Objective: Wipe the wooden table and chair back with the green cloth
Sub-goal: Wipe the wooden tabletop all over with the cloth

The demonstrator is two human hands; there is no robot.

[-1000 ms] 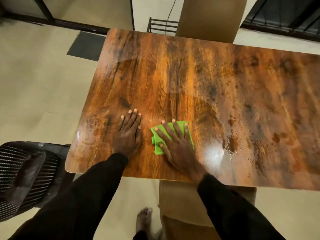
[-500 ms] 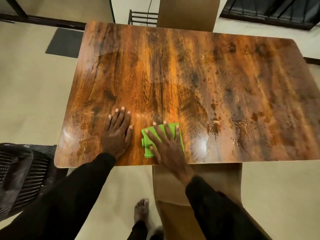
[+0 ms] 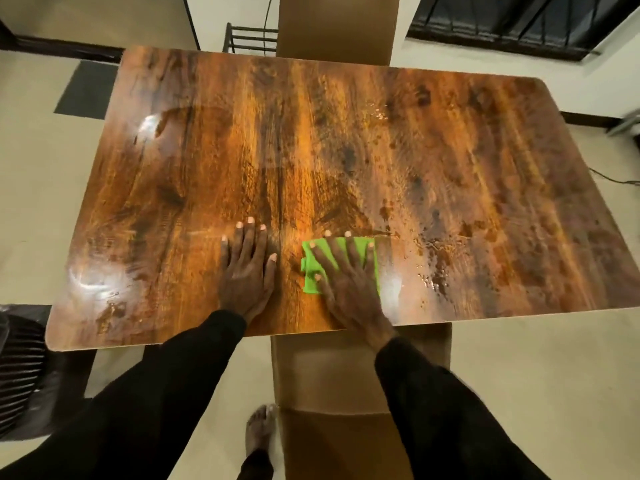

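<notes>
One green cloth (image 3: 341,263) lies under the right hand (image 3: 349,285).

1 head-worn wide-angle view, looking steeply down, close over the wooden table (image 3: 346,150), near edge below

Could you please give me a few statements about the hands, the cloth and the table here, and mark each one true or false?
1. The right hand lies flat on the green cloth. True.
2. The left hand grips a corner of the cloth. False: it rests flat on the bare table, apart from the cloth.
3. Wet patches show on the table to the right of the cloth. True.
4. The cloth lies by the table's far edge. False: it lies close to the near edge, just in front of the person.
</notes>
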